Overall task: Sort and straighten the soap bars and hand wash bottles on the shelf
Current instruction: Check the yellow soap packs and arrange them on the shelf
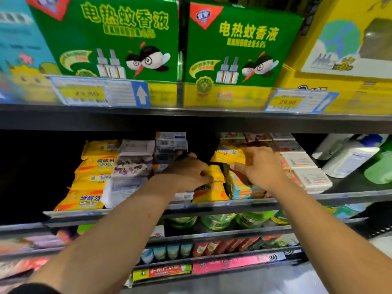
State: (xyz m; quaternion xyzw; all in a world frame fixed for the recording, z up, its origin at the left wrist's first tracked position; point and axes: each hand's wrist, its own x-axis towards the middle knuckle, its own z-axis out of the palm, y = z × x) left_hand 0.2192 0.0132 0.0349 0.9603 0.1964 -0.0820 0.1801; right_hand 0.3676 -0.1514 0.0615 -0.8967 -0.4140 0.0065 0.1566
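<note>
On the middle shelf (pixel 212 205), my left hand (pixel 188 172) pinches a yellow soap pack (pixel 216 174) in the centre row. My right hand (pixel 261 166) grips another yellow soap pack (pixel 230 157) lifted above a blue-orange soap pack (pixel 244 187). A stack of yellow sulfur soap bars (pixel 91 179) fills the left, with white-purple soap packs (pixel 132 164) beside it. White boxed soap bars (pixel 305 168) lie in a row to the right. White hand wash bottles (pixel 350 155) and a green bottle (pixel 379 168) lie tilted at the far right.
The upper shelf carries green mosquito-liquid boxes (pixel 118 39) and a yellow box (pixel 347 49), with price tags (pixel 297 100) on its edge. Lower shelves hold green tubs (pixel 218 221) and small packs. The left end of the middle shelf is dark.
</note>
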